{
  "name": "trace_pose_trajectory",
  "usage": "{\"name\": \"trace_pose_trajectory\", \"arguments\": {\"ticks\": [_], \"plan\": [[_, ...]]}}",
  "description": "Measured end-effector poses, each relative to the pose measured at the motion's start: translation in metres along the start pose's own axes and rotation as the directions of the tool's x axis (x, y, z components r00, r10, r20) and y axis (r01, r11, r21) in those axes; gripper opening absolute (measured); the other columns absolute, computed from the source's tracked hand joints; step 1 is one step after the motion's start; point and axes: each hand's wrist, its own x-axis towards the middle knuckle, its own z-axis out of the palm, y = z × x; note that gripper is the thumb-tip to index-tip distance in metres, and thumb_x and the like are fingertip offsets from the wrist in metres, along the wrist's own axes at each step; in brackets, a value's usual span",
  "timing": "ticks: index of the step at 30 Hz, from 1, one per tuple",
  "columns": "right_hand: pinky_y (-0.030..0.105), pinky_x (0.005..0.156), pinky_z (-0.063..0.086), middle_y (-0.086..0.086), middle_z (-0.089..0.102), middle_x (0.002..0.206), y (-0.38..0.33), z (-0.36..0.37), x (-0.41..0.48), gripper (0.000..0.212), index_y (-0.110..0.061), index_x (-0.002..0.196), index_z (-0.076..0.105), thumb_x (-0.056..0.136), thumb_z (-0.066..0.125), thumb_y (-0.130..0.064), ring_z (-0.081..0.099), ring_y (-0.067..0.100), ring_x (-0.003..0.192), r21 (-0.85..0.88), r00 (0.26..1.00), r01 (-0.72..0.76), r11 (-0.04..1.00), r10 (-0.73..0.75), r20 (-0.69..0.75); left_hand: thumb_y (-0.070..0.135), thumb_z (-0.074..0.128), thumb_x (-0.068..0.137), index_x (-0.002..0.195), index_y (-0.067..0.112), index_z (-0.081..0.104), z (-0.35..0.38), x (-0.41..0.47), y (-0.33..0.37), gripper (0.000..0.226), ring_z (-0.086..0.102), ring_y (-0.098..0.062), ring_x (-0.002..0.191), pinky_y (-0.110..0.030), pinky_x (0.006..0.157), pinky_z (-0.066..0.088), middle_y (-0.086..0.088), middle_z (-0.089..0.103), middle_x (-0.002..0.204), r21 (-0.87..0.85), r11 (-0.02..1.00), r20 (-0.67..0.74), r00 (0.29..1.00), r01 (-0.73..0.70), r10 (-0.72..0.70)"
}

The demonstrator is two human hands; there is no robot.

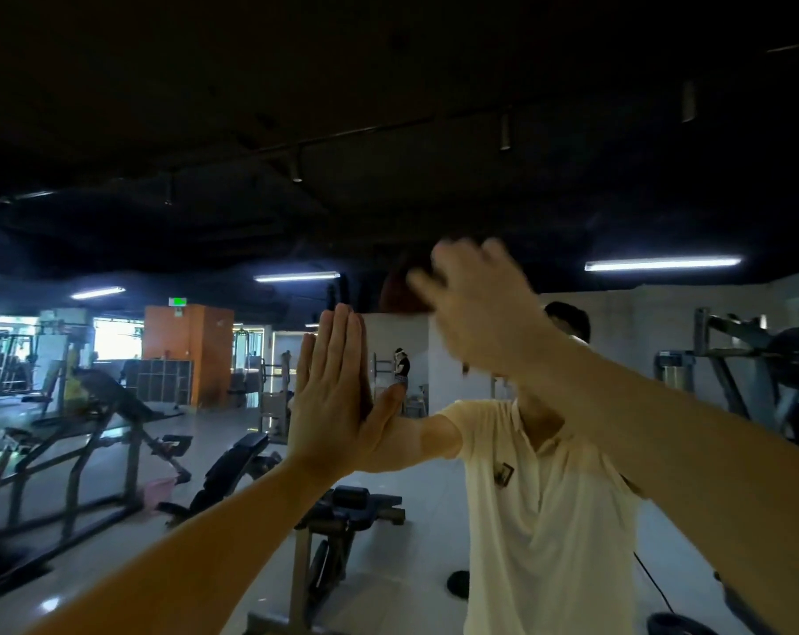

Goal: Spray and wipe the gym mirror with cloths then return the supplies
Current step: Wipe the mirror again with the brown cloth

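The gym mirror (168, 208) fills the view and reflects me in a cream shirt. My left hand (333, 396) lies flat against the glass with its fingers straight and together, meeting its own reflection. My right hand (475, 309) is higher and to the right, blurred by motion. Its fingers are spread over a dark reddish-brown cloth (402, 291), which it presses on the mirror. Only the cloth's left part shows past the hand. No spray bottle is in view.
The glass reflects the gym behind me: an incline bench (232, 469), a weight rack (755, 359) at right, an orange pillar (191, 341), a pink tub (159, 490) on the floor and a distant person (402, 364).
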Motion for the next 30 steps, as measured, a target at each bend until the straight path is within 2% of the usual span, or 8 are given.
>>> {"name": "trace_pose_trajectory", "arguments": {"ticks": [2, 5, 10, 14, 17, 20, 26, 30], "plan": [[0.048, 0.096, 0.041, 0.018, 0.049, 0.124, 0.015, -0.006, 0.023, 0.050, -0.013, 0.140, 0.055, 0.092, 0.061, -0.027, 0.050, 0.035, 0.110, -0.027, 0.962, -0.269, 0.963, 0.268, -0.043, 0.069, 0.026, 0.102, 0.166, 0.006, 0.005, -0.002, -0.001, 0.000, 0.092, -0.003, -0.026, 0.162, -0.054, 0.129, 0.010, -0.009, -0.004, 0.175, 0.005, 1.000, 0.015, 1.000, -0.005, 0.005], [0.048, 0.096, 0.044, 0.019, 0.048, 0.129, -0.008, 0.003, 0.044, 0.054, -0.012, 0.140, 0.053, 0.090, 0.065, -0.027, 0.051, 0.036, 0.113, -0.015, 0.930, -0.366, 0.930, 0.366, -0.033, 0.072, 0.029, 0.101, 0.166, 0.008, 0.002, -0.009, -0.001, -0.005, 0.095, -0.007, -0.024, 0.161, -0.052, 0.130, 0.008, -0.007, -0.007, 0.175, 0.014, 1.000, 0.066, 0.997, -0.026, 0.026], [0.050, 0.103, 0.044, 0.014, 0.044, 0.140, -0.071, 0.026, 0.093, 0.058, -0.021, 0.142, 0.054, 0.088, 0.072, -0.030, 0.048, 0.035, 0.124, 0.087, 0.994, -0.104, 0.991, 0.099, 0.056, 0.072, 0.027, 0.102, 0.166, 0.010, 0.012, -0.032, -0.008, -0.020, 0.091, -0.002, -0.021, 0.162, -0.051, 0.131, 0.010, -0.008, 0.004, 0.175, 0.009, 0.996, 0.121, 0.989, -0.085, 0.083], [0.048, 0.109, 0.037, 0.012, 0.039, 0.151, -0.096, 0.026, 0.112, 0.054, -0.023, 0.147, 0.050, 0.095, 0.066, -0.025, 0.042, 0.034, 0.133, 0.059, 0.995, 0.060, 0.996, -0.065, 0.079, 0.070, 0.021, 0.103, 0.167, 0.018, 0.013, -0.042, -0.031, -0.049, 0.083, -0.002, -0.016, 0.161, -0.044, 0.131, 0.003, -0.004, 0.001, 0.173, 0.000, 0.999, 0.067, 0.997, 0.043, -0.043], [0.051, 0.103, 0.042, 0.014, 0.045, 0.138, -0.073, 0.019, 0.093, 0.059, -0.022, 0.144, 0.053, 0.088, 0.072, -0.024, 0.047, 0.036, 0.124, 0.059, 0.995, -0.060, 0.996, 0.055, 0.080, 0.081, 0.015, 0.097, 0.167, 0.013, 0.011, -0.039, -0.031, -0.070, 0.098, 0.001, -0.024, 0.162, -0.052, 0.131, 0.007, -0.010, 0.002, 0.175, -0.012, 0.983, 0.090, 0.979, 0.183, -0.181], [0.050, 0.098, 0.042, 0.016, 0.049, 0.123, -0.031, 0.008, 0.047, 0.059, -0.018, 0.144, 0.055, 0.088, 0.072, -0.022, 0.050, 0.035, 0.113, 0.002, 0.974, -0.226, 0.974, 0.226, 0.010, 0.085, 0.017, 0.094, 0.167, 0.010, 0.000, -0.028, -0.030, -0.076, 0.106, -0.007, -0.024, 0.161, -0.050, 0.131, 0.003, -0.009, -0.007, 0.175, 0.010, 0.984, 0.115, 0.977, 0.179, -0.179], [0.048, 0.091, 0.043, 0.021, 0.048, 0.119, -0.021, -0.001, -0.006, 0.052, -0.006, 0.144, 0.047, 0.098, 0.058, -0.025, 0.050, 0.037, 0.104, -0.098, 0.814, -0.580, 0.808, 0.575, -0.078, 0.080, 0.026, 0.095, 0.165, 0.005, -0.002, -0.007, -0.034, -0.084, 0.107, -0.009, -0.029, 0.161, -0.051, 0.130, 0.000, -0.012, -0.013, 0.174, 0.026, 0.992, 0.079, 0.989, 0.120, -0.121], [0.043, 0.093, 0.044, 0.017, 0.052, 0.123, -0.078, 0.021, 0.040, 0.050, -0.005, 0.141, 0.049, 0.098, 0.058, -0.029, 0.053, 0.031, 0.106, -0.009, 0.822, -0.568, 0.823, 0.567, -0.064, 0.084, 0.027, 0.092, 0.165, 0.003, -0.002, -0.007, -0.035, -0.089, 0.113, -0.009, -0.031, 0.161, -0.054, 0.130, 0.001, -0.014, -0.014, 0.173, 0.020, 0.998, 0.082, 0.994, 0.065, -0.067]]}}
